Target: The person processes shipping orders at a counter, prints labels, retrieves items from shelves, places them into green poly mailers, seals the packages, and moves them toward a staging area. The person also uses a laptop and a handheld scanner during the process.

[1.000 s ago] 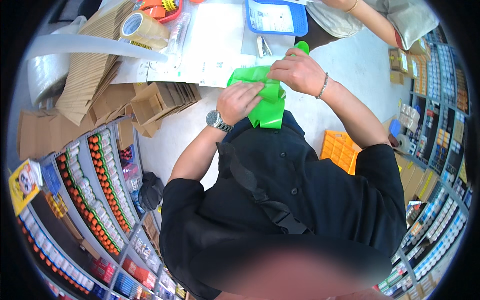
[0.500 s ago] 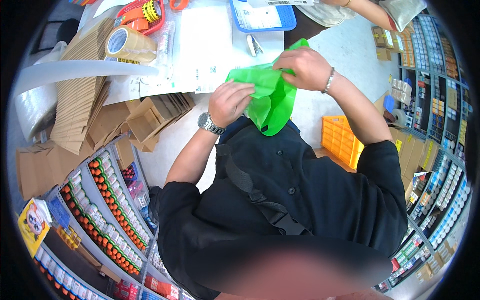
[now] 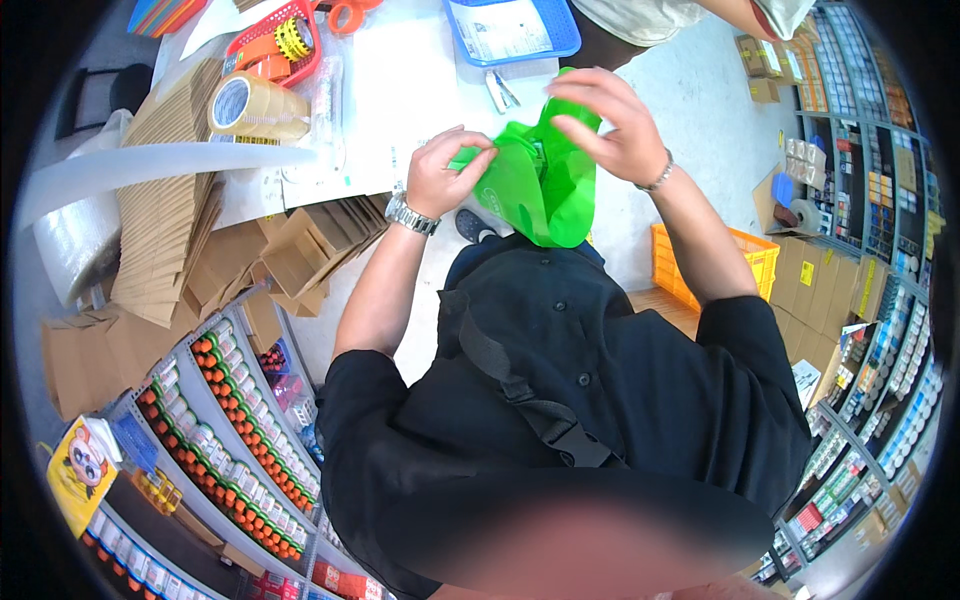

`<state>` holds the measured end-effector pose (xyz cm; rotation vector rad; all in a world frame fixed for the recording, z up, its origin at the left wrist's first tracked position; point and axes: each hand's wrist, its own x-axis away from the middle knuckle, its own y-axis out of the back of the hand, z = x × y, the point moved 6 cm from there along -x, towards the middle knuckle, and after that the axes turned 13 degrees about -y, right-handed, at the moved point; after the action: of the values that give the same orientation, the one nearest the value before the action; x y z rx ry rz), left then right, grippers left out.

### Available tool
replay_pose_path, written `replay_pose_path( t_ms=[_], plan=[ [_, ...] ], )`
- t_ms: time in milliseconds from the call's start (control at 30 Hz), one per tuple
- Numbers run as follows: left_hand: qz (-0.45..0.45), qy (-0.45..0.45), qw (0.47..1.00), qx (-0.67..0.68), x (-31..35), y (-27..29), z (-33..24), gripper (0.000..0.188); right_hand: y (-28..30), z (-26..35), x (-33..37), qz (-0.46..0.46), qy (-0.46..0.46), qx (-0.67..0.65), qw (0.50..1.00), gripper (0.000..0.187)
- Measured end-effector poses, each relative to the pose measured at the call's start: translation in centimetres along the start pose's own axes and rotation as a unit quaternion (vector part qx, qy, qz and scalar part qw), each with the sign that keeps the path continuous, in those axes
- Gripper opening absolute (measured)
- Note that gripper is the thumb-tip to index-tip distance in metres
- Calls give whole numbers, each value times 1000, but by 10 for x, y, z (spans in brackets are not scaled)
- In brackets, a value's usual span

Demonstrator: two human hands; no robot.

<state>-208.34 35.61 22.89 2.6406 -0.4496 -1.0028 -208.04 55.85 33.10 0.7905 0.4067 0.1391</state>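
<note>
Green bag before us, we stand on a pale floor between stocked shelves. Our white-topped table stands ahead, near the bag, and an orange crate sits to our right. We see a blue tray on the tabletop. Our left hand pinches the bag's edge; our right hand spreads wide at its other side, whether touching we cannot tell.
</note>
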Motion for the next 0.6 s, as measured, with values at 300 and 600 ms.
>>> replay_pose_path(
  t_ms=[300, 600],
  plan=[
    [53, -56, 997, 30, -32, -7, -29, 9, 24, -8, 48, 46, -146, -11, 988, 30],
    [-88, -35, 995, 32, -21, 32, -31, 13, 29, -92, 87, -44, -291, -274, 916, 41]
  ],
)
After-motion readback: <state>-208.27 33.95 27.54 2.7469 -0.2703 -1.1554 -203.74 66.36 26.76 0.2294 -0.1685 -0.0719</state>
